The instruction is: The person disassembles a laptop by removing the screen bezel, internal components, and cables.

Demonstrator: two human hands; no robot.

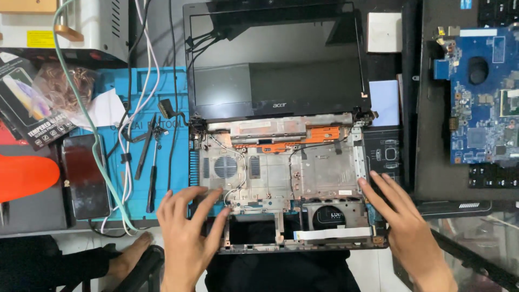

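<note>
A stripped laptop base [281, 173] lies open on the bench, its grey inner shell bare, with an orange bracket and thin wires near the hinge. The black screen lid [275, 59] stands back behind it. My left hand [186, 227] rests with fingers spread on the base's front left corner, next to the round fan grille [225, 166]. My right hand [403, 216] lies flat with fingers apart against the base's right edge. Neither hand holds anything.
A blue work mat [138, 140] on the left carries a screwdriver [152, 173], tweezers and cables. A dark phone [85, 176] lies further left. A blue circuit board [481, 94] sits on another laptop at the right. A white box [384, 31] stands behind the lid.
</note>
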